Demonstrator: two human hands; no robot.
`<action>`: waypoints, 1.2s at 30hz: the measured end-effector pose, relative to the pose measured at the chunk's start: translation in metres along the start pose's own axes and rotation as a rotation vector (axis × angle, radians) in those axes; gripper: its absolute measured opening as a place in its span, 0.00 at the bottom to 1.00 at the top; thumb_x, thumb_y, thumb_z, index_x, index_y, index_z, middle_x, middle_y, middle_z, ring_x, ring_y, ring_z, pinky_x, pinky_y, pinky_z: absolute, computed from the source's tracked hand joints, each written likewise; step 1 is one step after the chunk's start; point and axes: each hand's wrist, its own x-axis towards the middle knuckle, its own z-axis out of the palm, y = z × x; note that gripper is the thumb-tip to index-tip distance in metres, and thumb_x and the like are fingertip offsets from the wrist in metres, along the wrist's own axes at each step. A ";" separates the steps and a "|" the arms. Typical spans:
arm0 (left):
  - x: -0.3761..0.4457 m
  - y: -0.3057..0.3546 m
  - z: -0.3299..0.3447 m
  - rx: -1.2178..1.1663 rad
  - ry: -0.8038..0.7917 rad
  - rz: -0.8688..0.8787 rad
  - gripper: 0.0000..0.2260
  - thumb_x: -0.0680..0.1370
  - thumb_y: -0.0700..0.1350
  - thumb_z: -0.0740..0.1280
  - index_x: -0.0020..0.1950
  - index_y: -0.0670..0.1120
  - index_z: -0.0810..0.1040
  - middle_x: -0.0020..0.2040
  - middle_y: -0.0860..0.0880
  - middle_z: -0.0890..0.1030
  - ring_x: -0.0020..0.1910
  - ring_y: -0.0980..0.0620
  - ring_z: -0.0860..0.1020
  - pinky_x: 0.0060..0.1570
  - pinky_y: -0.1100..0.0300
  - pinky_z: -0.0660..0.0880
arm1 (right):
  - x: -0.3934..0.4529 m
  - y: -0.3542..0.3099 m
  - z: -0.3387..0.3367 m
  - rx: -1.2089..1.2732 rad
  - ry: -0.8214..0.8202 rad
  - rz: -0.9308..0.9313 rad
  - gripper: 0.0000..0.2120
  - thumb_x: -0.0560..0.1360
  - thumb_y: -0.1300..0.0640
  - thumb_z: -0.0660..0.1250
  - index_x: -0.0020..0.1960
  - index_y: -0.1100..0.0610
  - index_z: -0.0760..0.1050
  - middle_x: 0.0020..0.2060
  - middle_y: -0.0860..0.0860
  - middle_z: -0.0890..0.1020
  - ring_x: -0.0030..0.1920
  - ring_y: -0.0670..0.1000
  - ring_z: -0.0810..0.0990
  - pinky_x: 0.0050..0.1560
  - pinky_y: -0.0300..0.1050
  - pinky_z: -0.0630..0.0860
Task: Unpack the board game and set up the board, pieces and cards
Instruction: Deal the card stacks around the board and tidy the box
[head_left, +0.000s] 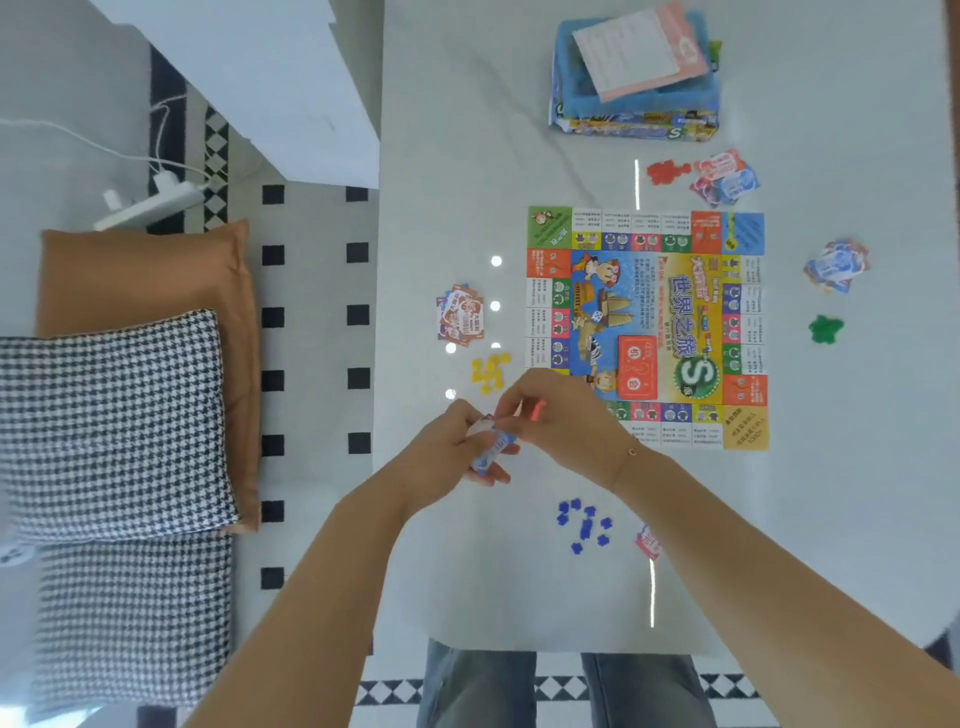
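Head view: left hand grips blue cards, right hand seemingly pinching one.

Your board lies flat and unfolded on the table, with the open blue box beyond it. Around the board sit heaps of yellow pieces, blue pieces, green pieces and red pieces, each beside a fan of paper notes; one stack of notes is in your hands.
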 end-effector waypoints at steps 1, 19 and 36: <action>-0.003 -0.006 -0.003 -0.008 0.061 0.015 0.04 0.82 0.39 0.58 0.48 0.42 0.66 0.53 0.40 0.81 0.38 0.47 0.82 0.38 0.62 0.79 | 0.002 -0.001 0.007 0.022 -0.015 0.013 0.02 0.71 0.62 0.71 0.42 0.56 0.80 0.37 0.45 0.79 0.37 0.44 0.77 0.43 0.37 0.74; 0.018 -0.093 -0.015 0.480 0.674 0.340 0.08 0.80 0.42 0.64 0.55 0.48 0.81 0.50 0.57 0.76 0.45 0.60 0.75 0.47 0.75 0.69 | 0.002 0.023 0.105 0.532 0.397 0.230 0.04 0.73 0.61 0.71 0.47 0.55 0.79 0.44 0.51 0.82 0.42 0.47 0.82 0.46 0.38 0.79; 0.026 -0.085 -0.015 0.211 0.635 0.350 0.08 0.80 0.41 0.63 0.50 0.50 0.81 0.48 0.58 0.79 0.50 0.62 0.77 0.50 0.70 0.72 | 0.010 0.023 0.111 0.682 0.482 0.280 0.03 0.75 0.62 0.68 0.48 0.59 0.80 0.43 0.56 0.82 0.42 0.52 0.82 0.44 0.37 0.78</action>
